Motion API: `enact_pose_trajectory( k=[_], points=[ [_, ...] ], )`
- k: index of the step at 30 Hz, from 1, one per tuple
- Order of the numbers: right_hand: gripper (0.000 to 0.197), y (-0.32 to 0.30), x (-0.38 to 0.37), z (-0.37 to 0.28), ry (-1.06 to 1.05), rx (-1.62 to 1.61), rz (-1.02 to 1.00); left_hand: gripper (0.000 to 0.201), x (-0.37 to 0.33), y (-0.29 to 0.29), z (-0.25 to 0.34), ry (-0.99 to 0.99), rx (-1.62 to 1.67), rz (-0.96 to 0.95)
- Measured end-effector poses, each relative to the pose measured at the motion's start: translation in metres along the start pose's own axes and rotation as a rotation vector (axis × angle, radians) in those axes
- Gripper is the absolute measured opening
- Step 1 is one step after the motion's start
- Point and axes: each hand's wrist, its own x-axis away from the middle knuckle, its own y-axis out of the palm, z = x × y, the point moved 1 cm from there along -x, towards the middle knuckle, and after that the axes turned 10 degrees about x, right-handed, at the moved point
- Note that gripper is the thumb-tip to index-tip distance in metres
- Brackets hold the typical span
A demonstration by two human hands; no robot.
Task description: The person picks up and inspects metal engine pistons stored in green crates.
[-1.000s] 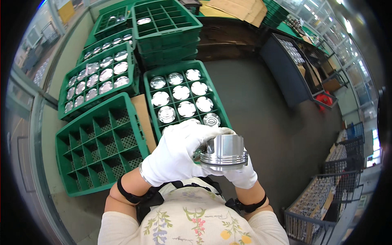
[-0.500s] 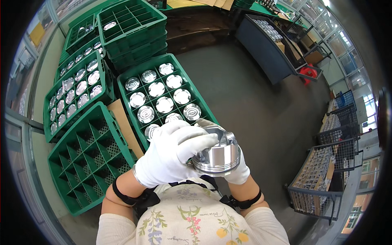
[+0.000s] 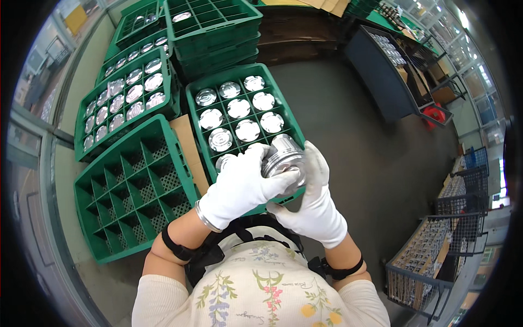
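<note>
In white gloves, both my hands are over the near end of a green divided crate (image 3: 192,111) of shiny metal pistons. My left hand (image 3: 245,177) grips a silver piston (image 3: 284,159), fingers on its left side and thumb across its lower front. The piston is tilted, its ring grooves showing. My right hand (image 3: 316,201) is just right of the piston, fingers stretched upward and thumb held apart; whether its fingers touch the piston I cannot tell. Several pistons (image 3: 248,131) lie in the crate's compartments, while my hands hide its near compartments.
An empty green divided crate (image 3: 111,245) stands at the left, with cardboard (image 3: 190,147) beside it. Behind it is another crate of pistons (image 3: 117,109). Stacked green crates (image 3: 218,41) rise at the back. Wire carts (image 3: 419,267) stand right, a dark bench (image 3: 376,76) far right.
The piston has turned from rings-down to a tilted pose with its rings upward. My right hand has come out from behind it and spread its fingers. The whole view has shifted.
</note>
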Motion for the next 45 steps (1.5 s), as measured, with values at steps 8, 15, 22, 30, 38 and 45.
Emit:
enact_pose_trajectory(
  k=[8,15,22,30,38,45],
  points=[
    [0.077,0.056,0.004,0.054,0.011,0.170,-0.153,0.093,0.008,-0.011,-0.047,-0.050,-0.411,0.103],
    [0.076,0.113,0.038,0.109,0.204,0.616,-0.782,0.069,0.036,-0.029,-0.092,0.048,-0.575,0.439],
    [0.066,0.150,0.046,0.126,0.220,0.810,-0.805,0.054,0.045,-0.028,-0.129,0.269,-0.724,0.554],
    [0.068,0.142,0.048,0.128,0.243,0.646,-0.814,0.045,0.042,-0.027,-0.135,0.263,-0.831,0.515],
    [0.068,0.137,0.043,0.126,0.300,0.617,-0.857,0.043,0.041,-0.026,-0.128,0.180,-0.822,0.444],
    [0.071,0.135,0.054,0.131,0.359,0.536,-0.815,0.039,0.039,-0.026,-0.125,0.146,-0.811,0.415]
  ],
)
